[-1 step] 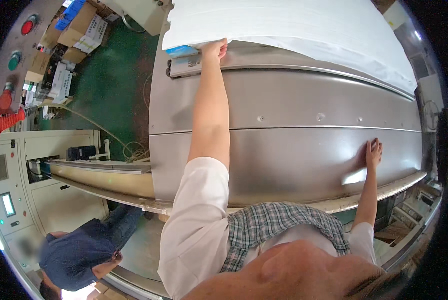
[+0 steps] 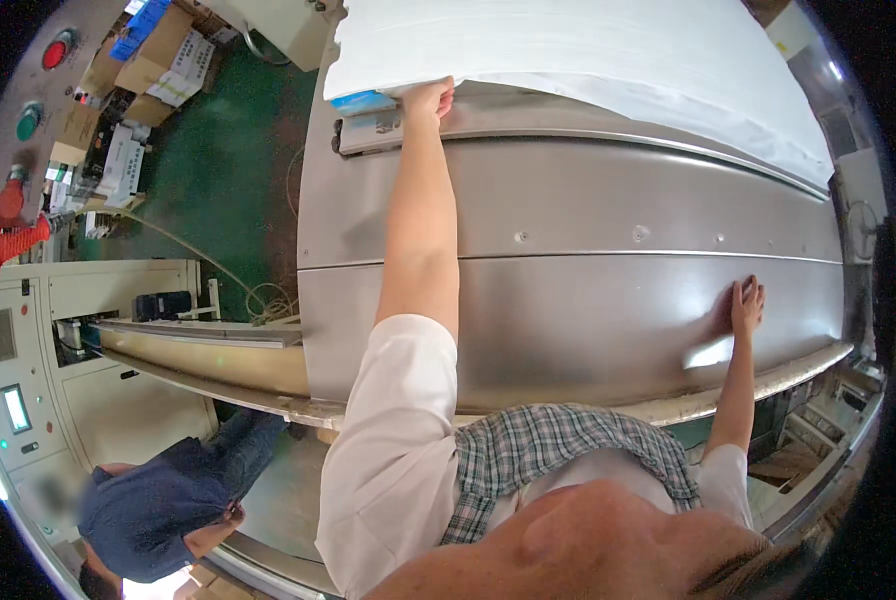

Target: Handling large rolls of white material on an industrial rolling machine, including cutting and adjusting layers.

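White sheeting (image 2: 588, 45) lies at far side of steel table (image 2: 568, 200); L hand (image 2: 429, 100) pinches its near edge, prob. to steady it; R hand (image 2: 748, 306), loosely spread, rests on table, prob. for balance.

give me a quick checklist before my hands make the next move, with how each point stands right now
1. Left hand at the near edge of the white sheet: ok, fingers curled there.
2. Left grip firm: cannot tell; the fingertips are hidden.
3. Right hand off the sheet: ok, it appears to rest on the metal surface, fingers not closed on anything.
4. Sheet's near edge straight: not ok; it looks wavy, though the fisheye bends lines too.
5. Blue item by the left hand fully uncovered: not ok, the sheet partly covers it.
6. Co-worker away from both hands: ok, at the lower left.
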Motion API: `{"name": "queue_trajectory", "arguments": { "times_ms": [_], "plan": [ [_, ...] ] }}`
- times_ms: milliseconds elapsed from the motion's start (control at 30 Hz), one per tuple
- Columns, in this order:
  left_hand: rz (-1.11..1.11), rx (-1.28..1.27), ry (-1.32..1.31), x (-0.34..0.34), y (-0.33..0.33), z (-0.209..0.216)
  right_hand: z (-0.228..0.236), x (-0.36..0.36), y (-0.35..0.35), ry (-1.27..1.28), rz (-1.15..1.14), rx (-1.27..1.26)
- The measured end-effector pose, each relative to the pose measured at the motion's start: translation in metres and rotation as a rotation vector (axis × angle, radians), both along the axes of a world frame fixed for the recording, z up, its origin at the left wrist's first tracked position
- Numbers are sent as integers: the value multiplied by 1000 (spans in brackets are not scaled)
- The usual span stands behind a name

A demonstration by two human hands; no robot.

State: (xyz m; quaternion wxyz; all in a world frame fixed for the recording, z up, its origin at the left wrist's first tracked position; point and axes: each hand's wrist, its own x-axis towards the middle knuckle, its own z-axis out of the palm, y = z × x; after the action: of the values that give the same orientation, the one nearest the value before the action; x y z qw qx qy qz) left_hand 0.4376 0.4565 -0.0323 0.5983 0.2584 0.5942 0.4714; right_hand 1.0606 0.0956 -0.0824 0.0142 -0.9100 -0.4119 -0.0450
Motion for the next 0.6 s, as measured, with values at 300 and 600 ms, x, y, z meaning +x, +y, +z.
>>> {"name": "queue_trajectory", "arguments": {
  "times_ms": [300, 600],
  "plan": [
    [52, 91, -72, 2, -21, 5, 34, -110, 108, 937, 401, 564],
    [46, 125, -242, 17, -41, 20, 91, -305, 272, 2130, 627, 317]
  ]
}}
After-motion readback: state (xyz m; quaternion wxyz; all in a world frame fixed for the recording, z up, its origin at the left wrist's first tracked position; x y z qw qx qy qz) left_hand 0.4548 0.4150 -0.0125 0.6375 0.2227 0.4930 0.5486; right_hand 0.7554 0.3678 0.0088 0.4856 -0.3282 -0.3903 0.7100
